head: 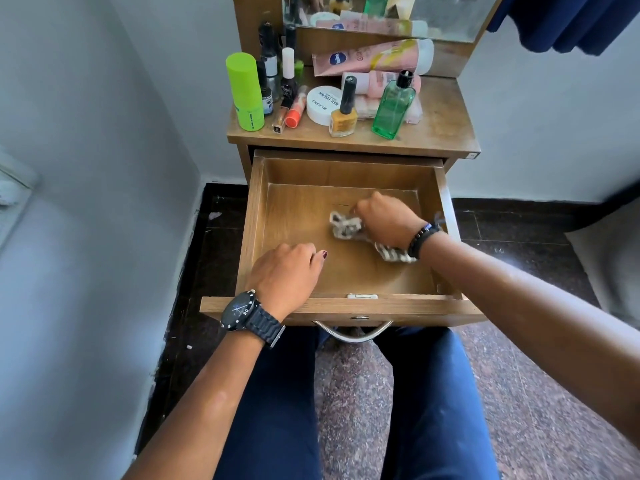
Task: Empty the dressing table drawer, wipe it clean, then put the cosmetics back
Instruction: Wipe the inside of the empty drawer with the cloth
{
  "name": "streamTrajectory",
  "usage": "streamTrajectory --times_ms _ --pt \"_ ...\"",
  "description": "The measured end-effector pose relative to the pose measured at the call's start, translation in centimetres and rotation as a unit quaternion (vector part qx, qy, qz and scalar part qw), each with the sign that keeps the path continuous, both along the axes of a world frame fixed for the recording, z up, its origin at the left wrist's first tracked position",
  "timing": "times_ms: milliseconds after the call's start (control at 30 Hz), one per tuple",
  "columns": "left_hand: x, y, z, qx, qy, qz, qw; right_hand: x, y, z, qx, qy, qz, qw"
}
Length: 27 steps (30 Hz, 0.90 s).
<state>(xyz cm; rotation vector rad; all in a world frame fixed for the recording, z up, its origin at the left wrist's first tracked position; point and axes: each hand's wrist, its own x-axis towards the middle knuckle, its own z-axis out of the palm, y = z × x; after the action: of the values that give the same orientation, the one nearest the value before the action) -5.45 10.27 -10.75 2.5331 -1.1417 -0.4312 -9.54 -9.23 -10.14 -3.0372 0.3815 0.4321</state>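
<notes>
Drawer [254,216] pulled fully out twd me, nothing in it but my hands + the rag. R hand [384,218] bunched round the cloth [346,226], knuckles down on the drawer floor; cloth tail sticks out under the wrist. Gripped tight, I judge, so it scrubs rather than slides.

L hand [287,275] near the front-left corner, fingers bent, holding nothing; prob. bracing the drawer while I rub.

Hands apart, cloth btwn them, closer to R.

Cosmetics parked beyond both hands on the tabletop [443,133]: green can [244,91], green glass bottle [393,109], yellow polish [343,114], white tub [322,103]. Kept close for refill. Wipe stage, midway.
</notes>
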Motion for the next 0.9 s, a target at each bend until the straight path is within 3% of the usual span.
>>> streamTrajectory --times_ms 67,167,400,500,700,900 --pt "0.0 0.0 -0.2 -0.009 -0.003 0.001 1.000 -2.4 1.2 0.0 0.061 0.076 0.038 0.994" --pt "0.0 -0.1 -0.1 -0.014 0.003 0.012 1.000 -5.3 2.3 -0.2 0.069 0.130 0.092 0.985" --pt "-0.2 -0.2 -0.2 0.000 -0.005 0.017 1.000 -3.9 1.7 -0.6 0.052 0.060 0.034 0.996" --pt "-0.2 -0.3 -0.3 0.009 -0.008 0.024 1.000 -1.3 0.0 -0.8 -0.013 -0.006 -0.024 1.000" --pt "-0.2 -0.2 0.1 0.017 -0.004 0.021 1.000 2.5 -1.4 -0.6 -0.090 -0.049 -0.073 0.992" --pt "-0.7 -0.3 0.7 0.035 -0.046 -0.008 0.998 0.8 -1.4 -0.4 -0.011 -0.037 -0.089 0.995"
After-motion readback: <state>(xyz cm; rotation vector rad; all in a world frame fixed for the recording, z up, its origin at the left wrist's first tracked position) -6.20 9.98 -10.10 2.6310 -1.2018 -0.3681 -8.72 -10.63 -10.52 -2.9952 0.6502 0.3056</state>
